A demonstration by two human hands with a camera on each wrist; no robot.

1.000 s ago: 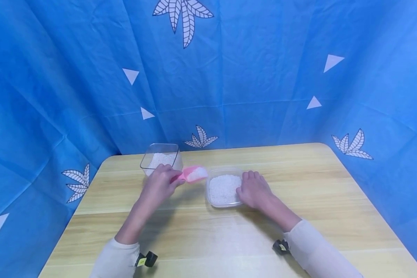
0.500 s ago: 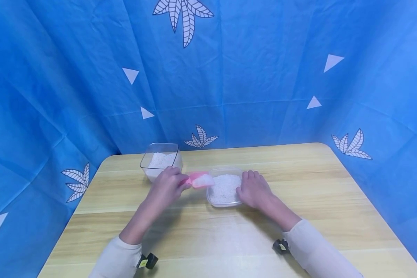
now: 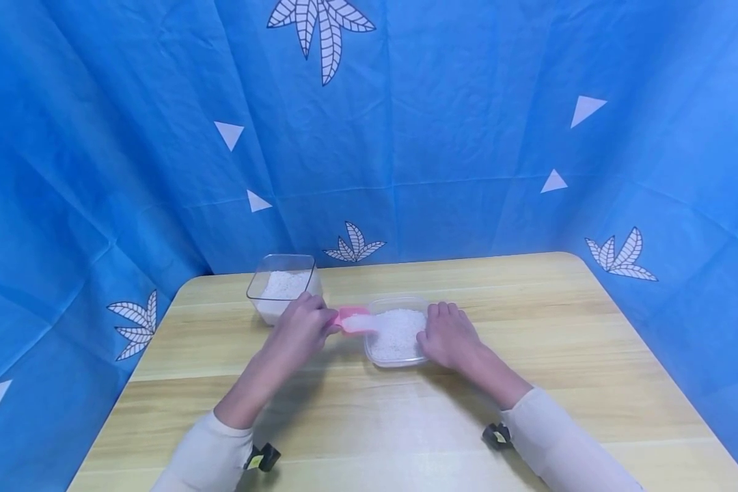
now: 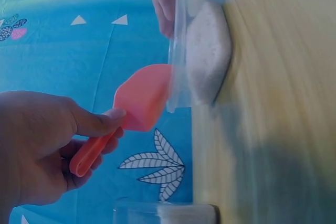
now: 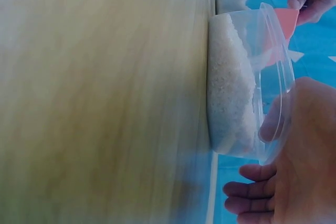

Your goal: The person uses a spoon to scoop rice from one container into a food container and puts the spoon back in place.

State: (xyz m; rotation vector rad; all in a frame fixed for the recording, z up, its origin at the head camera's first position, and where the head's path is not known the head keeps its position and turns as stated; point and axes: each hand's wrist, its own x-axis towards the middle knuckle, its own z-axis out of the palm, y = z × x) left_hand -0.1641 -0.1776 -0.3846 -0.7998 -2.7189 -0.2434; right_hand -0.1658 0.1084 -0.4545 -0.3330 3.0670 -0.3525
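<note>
My left hand grips the handle of a pink scoop, thumb laid along it in the left wrist view. White grains lie in the scoop, whose front end is tipped over the left rim of a clear plastic container. That container holds a heap of white rice-like grains. At its opposite side my right hand holds the rim, with the thumb inside and the other fingers outside in the right wrist view.
A taller clear square container, partly filled with the same white grains, stands at the back left of the wooden table. Behind the table hangs a blue patterned cloth.
My left hand has carried the scoop right and slightly nearer, from beside the container to over its rim, and the scoop has tipped. My right hand has stayed on the rim.
</note>
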